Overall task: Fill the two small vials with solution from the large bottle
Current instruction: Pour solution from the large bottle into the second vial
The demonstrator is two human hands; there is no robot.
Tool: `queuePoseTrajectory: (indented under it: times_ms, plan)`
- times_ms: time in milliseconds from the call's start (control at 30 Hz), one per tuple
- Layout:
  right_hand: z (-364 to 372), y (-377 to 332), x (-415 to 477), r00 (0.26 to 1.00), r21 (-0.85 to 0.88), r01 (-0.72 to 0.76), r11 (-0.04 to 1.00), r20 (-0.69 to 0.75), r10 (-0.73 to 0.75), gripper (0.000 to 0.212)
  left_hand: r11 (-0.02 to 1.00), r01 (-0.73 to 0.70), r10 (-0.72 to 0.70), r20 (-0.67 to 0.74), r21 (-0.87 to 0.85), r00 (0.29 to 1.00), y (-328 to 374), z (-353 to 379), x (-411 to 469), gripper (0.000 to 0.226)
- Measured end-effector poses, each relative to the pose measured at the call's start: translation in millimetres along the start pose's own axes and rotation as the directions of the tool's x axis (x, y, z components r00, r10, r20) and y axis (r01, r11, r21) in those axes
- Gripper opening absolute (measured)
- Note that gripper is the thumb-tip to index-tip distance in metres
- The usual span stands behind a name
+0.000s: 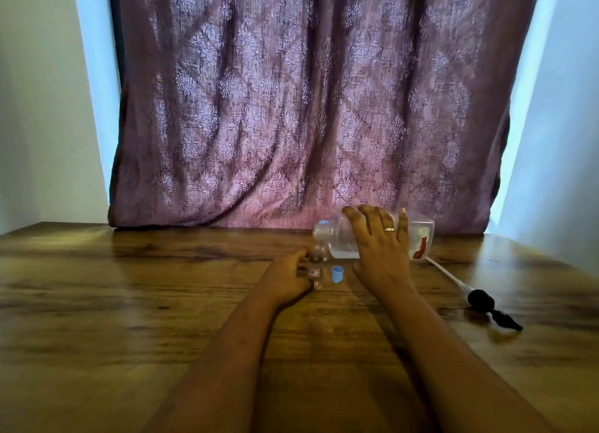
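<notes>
One clear bottle (341, 242) tipped, gripped by right hand (380, 252); left hand (286, 277) pinches cylindrical vial (314, 268).

Pipette (460, 282) right, open table (129, 303) left

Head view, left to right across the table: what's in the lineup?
left hand → small vial → blue cap → right hand → pipette. The tilted large bottle is left out because it spans several of these.

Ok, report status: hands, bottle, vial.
Left hand holds small vial upright on table. Right hand tips large bottle, mouth just above vial. Blue cap beside vial, clear of pour.
</notes>
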State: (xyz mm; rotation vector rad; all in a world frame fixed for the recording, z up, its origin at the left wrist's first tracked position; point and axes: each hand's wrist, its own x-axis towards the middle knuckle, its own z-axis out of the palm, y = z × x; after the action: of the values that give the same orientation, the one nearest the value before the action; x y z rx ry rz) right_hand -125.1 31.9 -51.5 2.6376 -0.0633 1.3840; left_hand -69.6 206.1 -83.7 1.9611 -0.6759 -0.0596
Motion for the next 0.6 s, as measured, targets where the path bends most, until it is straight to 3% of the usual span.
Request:
queuePoseTrajectory:
  times_ms: [133,300,433,533,600]
  plan:
    - [-4,2,1,0.988,0.152,-0.138,0.979,-0.048,0.147,0.082,0.999,-0.005,0.006,-0.022,0.034,1.0,1,1,-1,0.046]
    - [-6,7,2,0.94,0.376,-0.312,0.873,-0.01,0.341,0.102,0.998,-0.02,0.024,-0.067,0.062,0.997,6,3,-4,0.047]
    - [-9,9,2,0.87,0.56,-0.414,0.718,0.013,0.493,0.11,0.991,-0.035,0.046,-0.081,0.127,0.996,9,2,-7,0.042]
    - [-10,15,1,0.813,0.635,-0.491,0.597,0.087,0.576,0.114,0.989,-0.036,0.049,-0.087,0.144,0.995,9,2,-7,0.041]
    - [-7,17,1,0.807,0.633,-0.514,0.579,0.127,0.577,0.114,0.987,-0.036,0.049,-0.082,0.154,0.995,9,2,-6,0.041]
